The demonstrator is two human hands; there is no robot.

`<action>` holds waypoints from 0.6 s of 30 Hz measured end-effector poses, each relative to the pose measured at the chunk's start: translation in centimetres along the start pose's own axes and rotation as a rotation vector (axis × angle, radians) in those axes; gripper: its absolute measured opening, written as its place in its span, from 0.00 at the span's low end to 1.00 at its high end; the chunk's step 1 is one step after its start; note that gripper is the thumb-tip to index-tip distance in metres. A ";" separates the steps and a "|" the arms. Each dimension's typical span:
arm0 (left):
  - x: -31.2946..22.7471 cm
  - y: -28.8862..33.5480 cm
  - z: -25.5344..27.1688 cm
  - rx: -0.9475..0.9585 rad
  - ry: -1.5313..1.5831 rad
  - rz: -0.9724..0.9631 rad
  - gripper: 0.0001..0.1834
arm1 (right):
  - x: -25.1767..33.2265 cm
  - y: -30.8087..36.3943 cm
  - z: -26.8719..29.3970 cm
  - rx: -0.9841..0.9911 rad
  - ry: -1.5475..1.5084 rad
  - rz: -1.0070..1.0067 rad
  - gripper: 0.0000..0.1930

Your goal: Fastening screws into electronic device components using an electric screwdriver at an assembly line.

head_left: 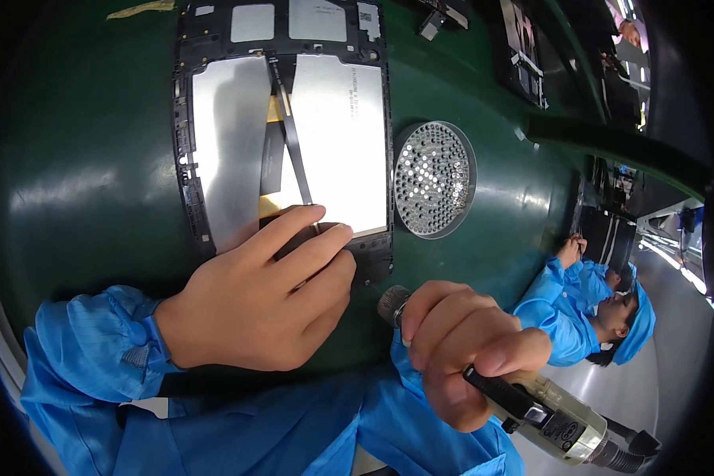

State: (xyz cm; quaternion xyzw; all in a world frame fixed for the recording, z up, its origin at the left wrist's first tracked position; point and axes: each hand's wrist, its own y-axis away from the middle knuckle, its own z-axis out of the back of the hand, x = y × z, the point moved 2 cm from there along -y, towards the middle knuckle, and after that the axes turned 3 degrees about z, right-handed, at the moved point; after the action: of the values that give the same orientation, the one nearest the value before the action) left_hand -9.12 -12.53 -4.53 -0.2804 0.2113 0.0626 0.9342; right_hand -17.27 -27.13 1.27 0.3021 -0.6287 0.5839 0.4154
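An opened tablet [285, 119] is laid face down on the green counter [79, 159], its black frame bared around two flat silvery panels with a dull metal sheen. The left hand [254, 305] is rested on the tablet's near edge, fingers pressed together and laid flat on the frame where a thin grey ribbon cable [292, 135] ends; nothing is pinched by it. A powered screwdriver [523, 404], cylindrical, pale with a black clip and a knurled metal nose, is gripped in the closed right hand [468, 349] and held just short of the frame's near corner. The fastening step appears to be in hand, the frame being steadied. A round perforated screw tray [435, 179], glinting with small metal pieces, lies just beside the tablet's right edge. A screw picked from the tray and the bit lined up squarely over a hole would probably be called for next.
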 end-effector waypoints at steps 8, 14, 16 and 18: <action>-0.1 -0.7 0.0 -0.016 0.036 0.018 0.08 | 0.0 -0.5 0.0 -0.037 -0.035 -0.042 0.17; 0.1 -1.2 -0.3 -0.023 0.049 0.044 0.08 | -0.4 -1.1 0.5 0.034 0.013 -0.065 0.16; 0.1 -0.9 -0.5 -0.023 0.044 0.059 0.07 | -0.8 -1.1 0.5 0.062 0.006 -0.076 0.16; 0.0 -1.2 -0.5 -0.038 0.041 0.055 0.07 | -0.6 -1.3 0.4 0.065 0.019 -0.076 0.16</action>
State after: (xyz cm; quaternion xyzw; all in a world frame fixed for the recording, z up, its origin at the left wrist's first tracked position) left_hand -9.02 -13.82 -4.29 -0.2932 0.2368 0.0864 0.9222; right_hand -15.92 -27.78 1.38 0.3334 -0.5935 0.5908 0.4331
